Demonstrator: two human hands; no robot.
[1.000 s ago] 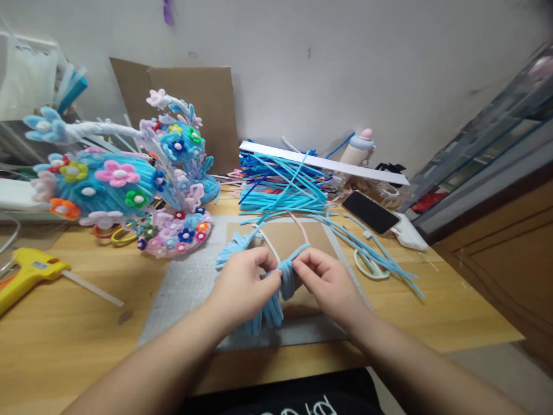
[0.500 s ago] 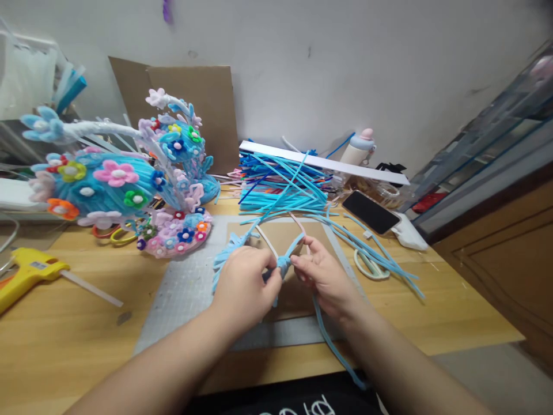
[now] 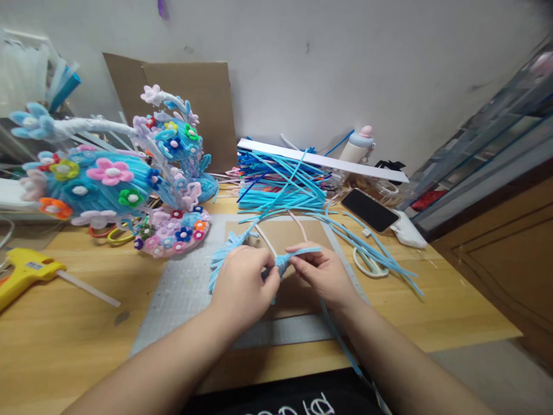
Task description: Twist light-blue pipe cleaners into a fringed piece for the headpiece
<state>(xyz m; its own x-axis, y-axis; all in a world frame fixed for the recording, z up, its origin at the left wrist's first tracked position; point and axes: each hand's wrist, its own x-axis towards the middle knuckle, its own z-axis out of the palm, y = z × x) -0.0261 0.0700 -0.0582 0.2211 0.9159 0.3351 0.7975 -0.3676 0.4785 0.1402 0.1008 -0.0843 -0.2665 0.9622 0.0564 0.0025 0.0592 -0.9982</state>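
Observation:
My left hand is closed around a bundle of light blue pipe cleaners, pinching its wrapped end between thumb and fingers. Looped blue ends of the piece fan out on the left of that hand. My right hand pinches a light blue pipe cleaner where it leaves the wrapped end; one tip sticks out over the fingers. A long blue strand hangs below the right hand toward my lap. Under both hands lie a cardboard sheet and a grey cutting mat.
Pipe-cleaner flower lamps stand at the left, near a yellow glue gun. Piled blue pipe cleaners lie at the back. On the right are a phone, loose strands, scissors and a bottle.
The short pipe-cleaner end by my right fingers has swung from pointing up to lying nearly level toward the right. My left hand keeps its grip. The view has shifted slightly.

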